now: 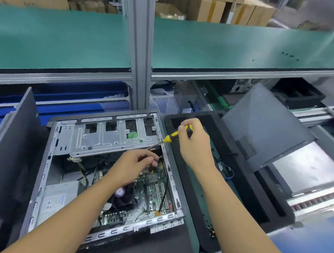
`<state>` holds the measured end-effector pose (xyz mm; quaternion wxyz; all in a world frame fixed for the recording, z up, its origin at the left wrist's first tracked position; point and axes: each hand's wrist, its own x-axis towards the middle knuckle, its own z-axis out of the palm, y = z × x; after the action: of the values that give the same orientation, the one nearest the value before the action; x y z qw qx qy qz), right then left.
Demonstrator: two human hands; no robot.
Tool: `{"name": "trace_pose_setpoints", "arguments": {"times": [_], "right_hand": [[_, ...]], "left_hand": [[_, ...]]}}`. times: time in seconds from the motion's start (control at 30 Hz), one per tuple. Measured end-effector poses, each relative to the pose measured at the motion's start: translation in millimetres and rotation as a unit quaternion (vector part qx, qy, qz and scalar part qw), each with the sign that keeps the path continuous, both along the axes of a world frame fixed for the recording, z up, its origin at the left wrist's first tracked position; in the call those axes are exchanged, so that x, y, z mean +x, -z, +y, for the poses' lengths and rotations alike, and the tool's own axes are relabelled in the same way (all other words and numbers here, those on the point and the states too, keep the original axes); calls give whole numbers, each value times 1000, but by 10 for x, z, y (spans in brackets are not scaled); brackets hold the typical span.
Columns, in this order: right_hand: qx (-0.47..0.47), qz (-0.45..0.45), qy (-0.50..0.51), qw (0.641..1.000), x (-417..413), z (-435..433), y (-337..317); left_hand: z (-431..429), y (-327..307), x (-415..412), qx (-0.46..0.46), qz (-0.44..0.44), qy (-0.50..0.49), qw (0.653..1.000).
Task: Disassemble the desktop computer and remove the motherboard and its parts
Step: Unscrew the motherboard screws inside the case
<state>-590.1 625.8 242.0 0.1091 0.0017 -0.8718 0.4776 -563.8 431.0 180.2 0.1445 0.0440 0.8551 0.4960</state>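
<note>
The motherboard (152, 197) sits screwed down inside the desktop computer case (45, 171), which lies open towards the near left corner of the counter (193, 231). My left forearm crosses low over the CPU fan (124, 196), and that is the first risk: a careless drag could snag the loose cables beside it. Further in, my left grip (136, 163) is curled in a pinch on what looks like a thin wire (160, 156) at the board's far right corner. If I tug at an angle, the lead may tear from its plug instead of unseating. My right grip (194, 138) is clenched around the screwdriver (170, 137), whose shaft slants down toward that same corner (the two are crowded there). A slip of the tip could gouge the board or jab my own fingers. I cannot make out the tip, nor whether it rests on a screw, because my left grip and the shadow cover it. The drive cage (112, 135) overhangs the far end of the case and hides whatever the board carries beneath it. Past the counter's far edge, everything under the shelf is blurred.
</note>
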Motion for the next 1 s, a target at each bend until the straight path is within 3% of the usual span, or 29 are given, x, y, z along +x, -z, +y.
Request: {"name": "trace_pose_setpoints", "arguments": {"times": [0.1,0.17,0.33,0.53,0.8,0.9,1.0], "right_hand": [[-61,19,66,996,71,249,-4],[-80,30,101,991,139,433,-15],[-58,26,196,978,372,1011,30],[-14,-10,263,965,683,1504,188],[5,-31,286,958,858,1712,315],[-6,-21,280,960,818,1665,310],[-37,1,268,963,716,1533,270]], "left_hand": [[396,-128,-103,75,-58,18,995],[683,-159,-136,68,-72,70,993],[1452,-108,-198,-83,-43,185,978],[2128,198,-88,-218,-108,291,925],[2378,546,-76,-253,-137,359,888],[2291,533,-136,-248,-100,333,904],[2087,325,-267,-197,-64,237,949]]}}
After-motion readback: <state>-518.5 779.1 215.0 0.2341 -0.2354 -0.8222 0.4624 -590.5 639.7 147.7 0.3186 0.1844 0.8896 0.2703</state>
